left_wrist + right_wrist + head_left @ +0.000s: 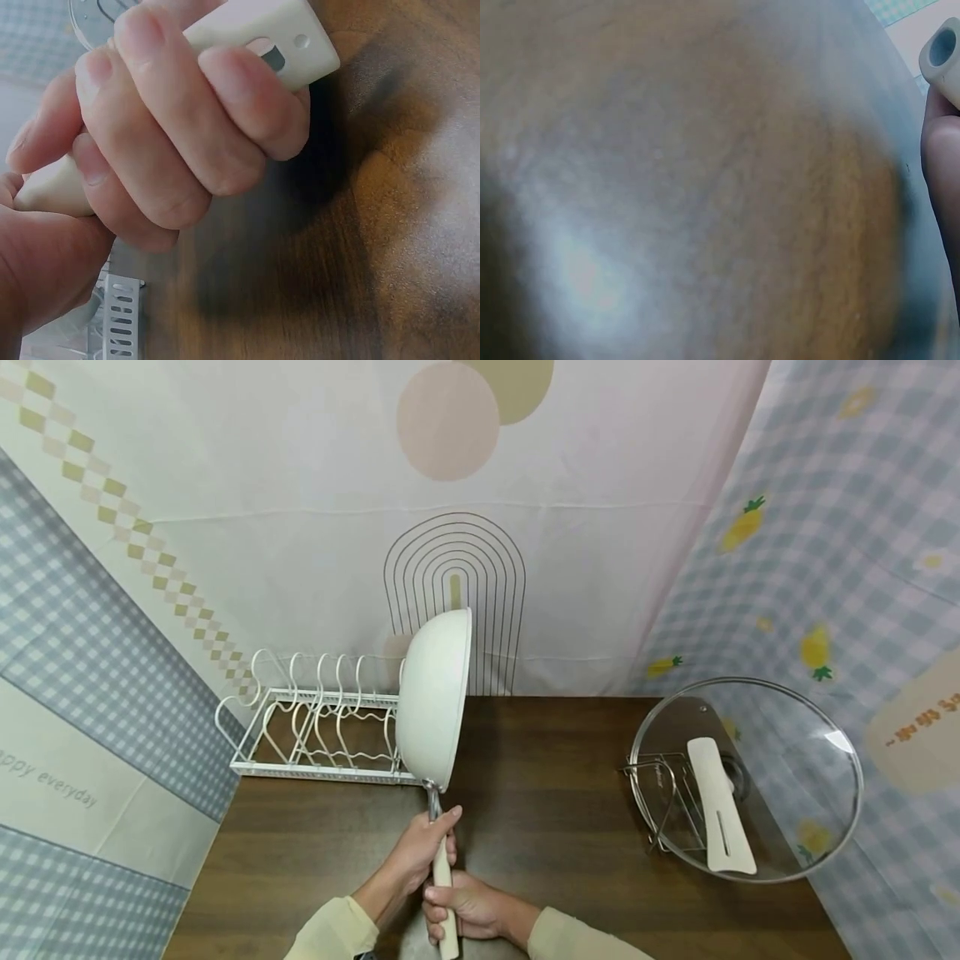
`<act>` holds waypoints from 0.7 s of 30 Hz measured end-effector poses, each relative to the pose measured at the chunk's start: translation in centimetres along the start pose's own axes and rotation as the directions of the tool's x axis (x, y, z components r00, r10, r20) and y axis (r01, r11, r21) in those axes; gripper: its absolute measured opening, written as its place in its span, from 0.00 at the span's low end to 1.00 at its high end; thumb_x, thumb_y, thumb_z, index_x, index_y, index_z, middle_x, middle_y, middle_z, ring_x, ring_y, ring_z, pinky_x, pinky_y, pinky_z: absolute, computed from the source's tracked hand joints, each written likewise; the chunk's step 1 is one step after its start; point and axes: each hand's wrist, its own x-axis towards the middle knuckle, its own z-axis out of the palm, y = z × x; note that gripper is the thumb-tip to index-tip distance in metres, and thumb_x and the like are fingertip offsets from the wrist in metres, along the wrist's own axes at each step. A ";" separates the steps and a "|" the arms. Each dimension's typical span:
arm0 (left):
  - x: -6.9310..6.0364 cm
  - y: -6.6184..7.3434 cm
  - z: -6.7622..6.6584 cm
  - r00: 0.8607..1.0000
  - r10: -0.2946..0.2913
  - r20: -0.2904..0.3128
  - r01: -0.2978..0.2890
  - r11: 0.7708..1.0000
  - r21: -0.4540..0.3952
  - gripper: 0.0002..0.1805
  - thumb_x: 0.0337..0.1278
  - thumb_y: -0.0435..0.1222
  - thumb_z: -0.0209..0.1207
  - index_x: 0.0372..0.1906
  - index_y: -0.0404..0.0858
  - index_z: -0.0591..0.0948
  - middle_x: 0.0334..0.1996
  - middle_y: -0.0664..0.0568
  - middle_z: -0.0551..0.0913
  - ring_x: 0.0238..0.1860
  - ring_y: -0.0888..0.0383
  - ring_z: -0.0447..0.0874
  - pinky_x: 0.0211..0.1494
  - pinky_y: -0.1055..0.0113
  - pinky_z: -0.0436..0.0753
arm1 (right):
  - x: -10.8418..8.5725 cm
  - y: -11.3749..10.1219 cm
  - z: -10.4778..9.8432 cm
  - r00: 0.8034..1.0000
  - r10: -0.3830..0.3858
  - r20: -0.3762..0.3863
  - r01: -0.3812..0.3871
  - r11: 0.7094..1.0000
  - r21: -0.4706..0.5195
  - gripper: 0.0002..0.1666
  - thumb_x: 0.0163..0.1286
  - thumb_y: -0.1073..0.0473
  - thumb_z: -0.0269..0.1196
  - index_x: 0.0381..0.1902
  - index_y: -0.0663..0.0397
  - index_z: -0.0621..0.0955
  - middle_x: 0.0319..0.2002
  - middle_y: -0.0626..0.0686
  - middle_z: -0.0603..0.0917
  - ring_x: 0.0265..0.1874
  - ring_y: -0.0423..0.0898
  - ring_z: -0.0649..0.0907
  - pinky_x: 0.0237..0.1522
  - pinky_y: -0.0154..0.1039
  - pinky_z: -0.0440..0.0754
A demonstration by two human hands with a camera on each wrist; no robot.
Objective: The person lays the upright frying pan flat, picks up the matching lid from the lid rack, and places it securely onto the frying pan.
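Observation:
A white pan point(433, 697) stands on its edge, tilted sideways, at the right end of a white wire rack point(322, 772). Its cream handle point(442, 870) points toward the front edge. My left hand point(420, 852) grips the handle near the metal neck, and my right hand point(468, 906) holds it lower down. In the left wrist view several curled fingers point(172, 127) wrap the handle point(262, 34), whose end has a slot and a small hole. The right wrist view catches the handle's end point(941, 52) at its right edge. Whether the pan rests in the rack is unclear.
On the right, a glass lid point(795, 872) with a metal rim leans on a wire stand point(663, 793), a pale strip-shaped piece point(720, 810) across it. Printed cloth point(585, 585) hangs behind and on both sides of the brown wooden table point(555, 793).

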 end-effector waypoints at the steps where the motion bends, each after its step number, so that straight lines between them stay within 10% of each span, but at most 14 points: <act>1: 0.0 0.0 0.0 1.000 -0.001 0.001 0.001 1.000 0.002 0.23 0.71 0.47 0.61 0.21 0.44 0.71 0.12 0.58 0.73 0.14 0.63 0.74 0.22 0.70 0.77 | 0.0 0.0 0.0 1.000 0.003 0.005 -0.003 1.000 0.003 0.18 0.79 0.45 0.57 0.28 0.40 0.73 0.22 0.38 0.73 0.23 0.36 0.78 0.40 0.35 0.82; 21: -0.8 1.8 0.3 0.998 0.065 -0.001 -0.065 0.996 0.059 0.22 0.72 0.47 0.61 0.21 0.43 0.73 0.12 0.57 0.74 0.14 0.62 0.73 0.22 0.69 0.76 | 0.4 -1.5 0.7 0.999 -0.020 0.040 0.021 0.999 -0.045 0.17 0.80 0.46 0.56 0.29 0.41 0.71 0.21 0.37 0.72 0.21 0.35 0.74 0.36 0.33 0.78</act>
